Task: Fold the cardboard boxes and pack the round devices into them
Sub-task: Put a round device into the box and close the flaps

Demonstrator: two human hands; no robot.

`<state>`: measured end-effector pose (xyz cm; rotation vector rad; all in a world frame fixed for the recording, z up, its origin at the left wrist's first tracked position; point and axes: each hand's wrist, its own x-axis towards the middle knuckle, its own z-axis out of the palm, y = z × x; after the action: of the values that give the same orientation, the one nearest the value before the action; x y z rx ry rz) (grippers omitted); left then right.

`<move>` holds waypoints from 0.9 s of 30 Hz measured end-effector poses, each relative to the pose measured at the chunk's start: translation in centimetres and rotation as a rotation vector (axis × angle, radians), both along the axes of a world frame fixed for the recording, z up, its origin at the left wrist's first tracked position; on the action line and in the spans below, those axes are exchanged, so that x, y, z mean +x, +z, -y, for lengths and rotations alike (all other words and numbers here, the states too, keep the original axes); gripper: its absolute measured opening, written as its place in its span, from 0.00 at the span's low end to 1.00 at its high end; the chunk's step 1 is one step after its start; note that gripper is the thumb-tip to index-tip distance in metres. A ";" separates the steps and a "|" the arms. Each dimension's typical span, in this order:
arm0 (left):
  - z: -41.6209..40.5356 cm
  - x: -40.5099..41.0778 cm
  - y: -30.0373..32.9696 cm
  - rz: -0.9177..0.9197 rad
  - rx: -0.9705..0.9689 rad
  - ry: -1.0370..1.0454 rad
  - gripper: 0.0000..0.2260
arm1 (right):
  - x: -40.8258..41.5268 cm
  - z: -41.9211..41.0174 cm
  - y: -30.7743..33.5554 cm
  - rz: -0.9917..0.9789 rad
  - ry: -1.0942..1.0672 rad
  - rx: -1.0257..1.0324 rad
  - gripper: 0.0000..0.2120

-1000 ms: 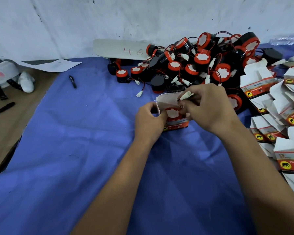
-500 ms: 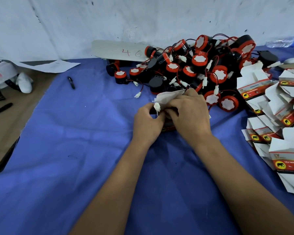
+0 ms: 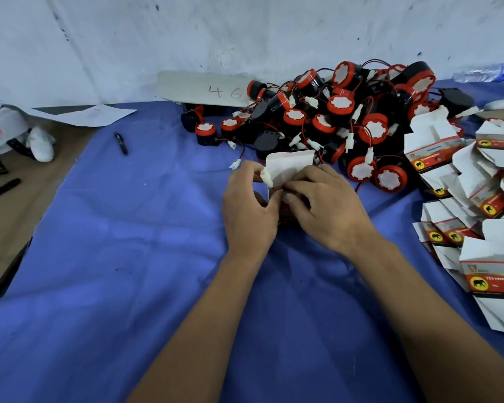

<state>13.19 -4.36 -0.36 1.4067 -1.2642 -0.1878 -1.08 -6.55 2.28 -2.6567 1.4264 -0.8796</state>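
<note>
Both hands meeting at centre frame over a blue cloth (image 3: 114, 271) spread on the bench (image 3: 9, 216). Left hand (image 3: 249, 210) curled round the near side of a small cardboard box (image 3: 288, 167), its thumb and forefinger closing on the white flap's left edge, a white wire connector (image 3: 266, 178) poking up just beside the fingertips. Right hand (image 3: 326, 209) bent over the box from the 3 o'clock side, fingers curled and pressing down on the flap's lower edge; box body mostly hidden beneath both hands, only a sliver of red showing between them. White flap upright and tilted toward 12 o'clock. At 1 o'clock, touching the flap's far edge, a heap of round devices (image 3: 338, 112), black bodies with red rims, white faces and trailing red-and-black wires. At 3 o'clock, a loose pile of flat and half-folded boxes (image 3: 460, 181), white with red bands and yellow elephant badges. At 12 o'clock, against the white wall (image 3: 245, 33), a pale board marked "46" (image 3: 204, 88). At 10 o'clock, a black pen (image 3: 121, 144) on the cloth and a sheet of paper (image 3: 90, 114) beyond its edge.
</note>
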 end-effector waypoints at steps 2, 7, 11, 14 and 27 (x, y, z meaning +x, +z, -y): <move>0.0 0.1 -0.1 0.056 -0.007 0.002 0.13 | -0.1 0.0 0.0 -0.015 -0.003 0.003 0.14; -0.1 -0.1 -0.2 0.162 -0.065 0.061 0.07 | 0.1 -0.1 0.2 0.032 -0.030 0.036 0.13; -0.1 0.0 -0.1 0.170 -0.154 0.035 0.03 | 0.5 0.7 0.7 0.077 -0.089 0.127 0.11; 0.2 0.3 -0.2 0.170 -0.143 0.033 0.04 | 0.8 0.9 0.8 0.110 -0.079 0.166 0.09; -0.1 0.4 1.0 0.316 0.057 -0.014 0.10 | 1.7 0.2 2.1 -0.100 -0.282 0.029 0.12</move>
<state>13.57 -4.31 0.65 1.5181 -1.5373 -0.0091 0.60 -6.74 4.37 -2.5512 1.8559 -0.7403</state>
